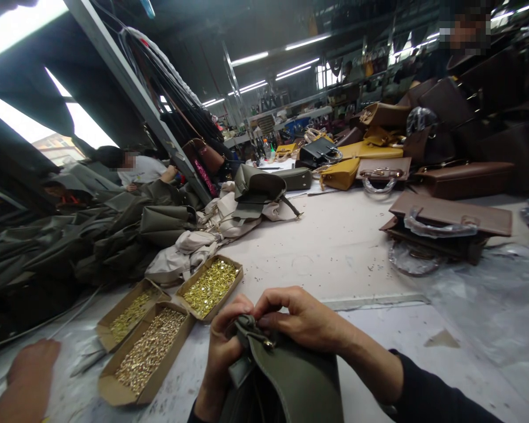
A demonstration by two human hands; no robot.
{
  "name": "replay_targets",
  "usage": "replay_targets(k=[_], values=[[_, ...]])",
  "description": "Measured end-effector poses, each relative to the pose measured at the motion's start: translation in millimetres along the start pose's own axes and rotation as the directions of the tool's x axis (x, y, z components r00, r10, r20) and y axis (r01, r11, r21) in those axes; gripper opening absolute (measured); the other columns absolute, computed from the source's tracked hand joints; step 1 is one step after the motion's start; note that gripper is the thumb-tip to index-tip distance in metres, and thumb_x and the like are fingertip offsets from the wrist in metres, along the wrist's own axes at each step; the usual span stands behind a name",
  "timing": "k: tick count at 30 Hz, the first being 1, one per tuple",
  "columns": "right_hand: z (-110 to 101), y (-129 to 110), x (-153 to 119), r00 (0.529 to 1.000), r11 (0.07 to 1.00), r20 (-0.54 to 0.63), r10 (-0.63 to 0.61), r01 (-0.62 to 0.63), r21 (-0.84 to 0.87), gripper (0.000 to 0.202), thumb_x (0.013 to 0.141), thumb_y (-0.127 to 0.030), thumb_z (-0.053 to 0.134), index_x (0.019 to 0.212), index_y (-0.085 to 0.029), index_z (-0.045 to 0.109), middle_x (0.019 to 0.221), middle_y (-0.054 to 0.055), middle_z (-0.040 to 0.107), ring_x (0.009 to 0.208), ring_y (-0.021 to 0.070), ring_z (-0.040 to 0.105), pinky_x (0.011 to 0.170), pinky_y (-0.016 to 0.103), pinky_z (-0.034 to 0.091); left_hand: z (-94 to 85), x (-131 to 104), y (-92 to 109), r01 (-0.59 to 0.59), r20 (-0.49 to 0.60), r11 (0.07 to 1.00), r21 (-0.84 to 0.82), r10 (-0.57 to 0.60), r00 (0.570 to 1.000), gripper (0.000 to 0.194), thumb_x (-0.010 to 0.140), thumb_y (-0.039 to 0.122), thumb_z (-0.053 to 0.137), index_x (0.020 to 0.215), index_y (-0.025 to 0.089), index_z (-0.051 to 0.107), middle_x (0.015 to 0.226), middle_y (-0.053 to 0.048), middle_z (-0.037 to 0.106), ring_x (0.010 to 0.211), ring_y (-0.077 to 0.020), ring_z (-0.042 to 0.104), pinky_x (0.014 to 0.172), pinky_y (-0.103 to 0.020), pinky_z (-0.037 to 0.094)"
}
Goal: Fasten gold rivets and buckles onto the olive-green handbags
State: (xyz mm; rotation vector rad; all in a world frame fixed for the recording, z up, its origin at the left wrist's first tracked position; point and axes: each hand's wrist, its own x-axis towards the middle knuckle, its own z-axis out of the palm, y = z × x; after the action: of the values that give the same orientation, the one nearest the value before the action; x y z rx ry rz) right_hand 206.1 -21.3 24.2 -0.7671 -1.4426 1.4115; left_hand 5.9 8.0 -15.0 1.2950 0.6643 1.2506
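An olive-green handbag (300,364) stands upright at the bottom middle, close to me. My left hand (227,338) is closed around the bag's bunched upper edge and strap. From the right, my right hand (295,314) pinches the same spot with thumb and forefinger. A small gold fitting (268,343) shows on the bag just below my fingertips. Whatever lies between the fingertips is hidden. Just left of my hands stands a cardboard tray (237,283) with gold metal studs (209,286).
Two more cardboard trays (114,395) of small metal parts stand left. Another person's arm (33,376) reaches in at lower left. Olive bag pieces (167,223) heap behind. Brown handbags (458,214) with plastic-wrapped handles and yellow bags (341,174) lie right and back. Plastic sheeting (489,305) covers the right side.
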Motion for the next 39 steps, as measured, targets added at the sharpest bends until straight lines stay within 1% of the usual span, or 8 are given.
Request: replay_targets(k=[5,9,14,19,22,26,29,39], values=[[-1,0,0,1.000,0.998,0.004,-0.015,0.015,-0.061,0.011,0.087,-0.019,0.066,0.091,-0.017,0.076,0.083,0.000,0.072,0.079,0.0151,0.064,0.076,0.024,0.048,-0.8,0,-3,-0.009,0.023,1.000,-0.024,0.010,1.000,0.030,0.062,0.022,0.090,0.089,0.028,0.079,0.079,0.000,0.061,0.070,-0.0147,0.058,0.060,-0.022,0.051],[-2,-3,-1,0.995,0.977,0.018,-0.096,0.098,-0.191,0.010,0.090,-0.014,0.066,0.092,-0.018,0.075,0.084,-0.001,0.071,0.079,0.0145,0.064,0.076,0.023,0.047,0.0,1,-2,0.005,0.026,0.999,-0.035,-0.004,1.000,0.029,0.064,0.020,0.088,0.090,0.030,0.080,0.081,0.001,0.062,0.072,-0.0148,0.059,0.063,-0.022,0.052],[-4,-7,-2,0.974,0.881,0.099,-0.206,0.229,-0.415,0.008,0.096,-0.014,0.063,0.095,-0.019,0.069,0.090,0.000,0.063,0.084,0.0145,0.059,0.077,0.023,0.043,3.4,5,2,-0.067,0.088,0.997,-0.032,0.070,0.994,0.028,0.065,0.020,0.087,0.090,0.031,0.081,0.078,0.000,0.064,0.071,-0.0151,0.059,0.061,-0.022,0.051],[-1,-11,-2,0.962,0.776,0.164,-0.216,0.271,-0.570,0.012,0.103,-0.021,0.053,0.094,-0.018,0.062,0.088,0.001,0.056,0.080,0.0153,0.053,0.073,0.026,0.040,6.5,7,5,-0.073,0.094,0.997,0.005,0.072,0.993,0.025,0.064,0.020,0.088,0.087,0.029,0.082,0.076,-0.001,0.063,0.069,-0.0152,0.060,0.060,-0.021,0.052],[-2,-11,-3,0.979,0.817,0.119,-0.165,0.203,-0.540,0.009,0.100,-0.020,0.056,0.094,-0.018,0.062,0.089,0.002,0.060,0.082,0.0159,0.055,0.075,0.027,0.041,8.4,7,5,-0.081,0.095,0.997,-0.001,0.080,0.992,0.024,0.066,0.021,0.088,0.088,0.030,0.082,0.076,-0.001,0.063,0.069,-0.0154,0.060,0.061,-0.022,0.053],[-5,-7,-4,0.993,0.955,0.058,-0.102,0.115,-0.275,0.007,0.093,-0.015,0.064,0.098,-0.019,0.066,0.090,-0.001,0.066,0.084,0.0149,0.060,0.077,0.026,0.044,10.4,6,5,-0.074,0.111,0.996,-0.043,0.078,0.991,0.023,0.069,0.025,0.088,0.090,0.030,0.082,0.078,-0.001,0.064,0.070,-0.0141,0.060,0.063,-0.022,0.054],[-6,-3,-3,0.994,0.984,0.059,-0.090,0.098,-0.148,0.007,0.089,-0.012,0.067,0.092,-0.018,0.069,0.087,-0.001,0.067,0.083,0.0146,0.061,0.078,0.025,0.046,10.0,5,2,-0.068,0.110,0.994,-0.082,0.076,0.991,0.024,0.070,0.024,0.088,0.092,0.031,0.081,0.077,0.000,0.062,0.066,-0.0124,0.059,0.059,-0.020,0.053],[-1,-6,-2,0.994,0.926,0.053,-0.101,0.113,-0.359,0.009,0.091,-0.012,0.063,0.086,-0.019,0.060,0.085,-0.001,0.061,0.081,0.0146,0.056,0.074,0.025,0.040,6.7,6,-1,-0.064,0.138,0.997,-0.049,0.070,0.988,0.032,0.071,0.018,0.085,0.098,0.035,0.081,0.078,0.001,0.063,0.066,-0.0127,0.060,0.058,-0.020,0.054]])
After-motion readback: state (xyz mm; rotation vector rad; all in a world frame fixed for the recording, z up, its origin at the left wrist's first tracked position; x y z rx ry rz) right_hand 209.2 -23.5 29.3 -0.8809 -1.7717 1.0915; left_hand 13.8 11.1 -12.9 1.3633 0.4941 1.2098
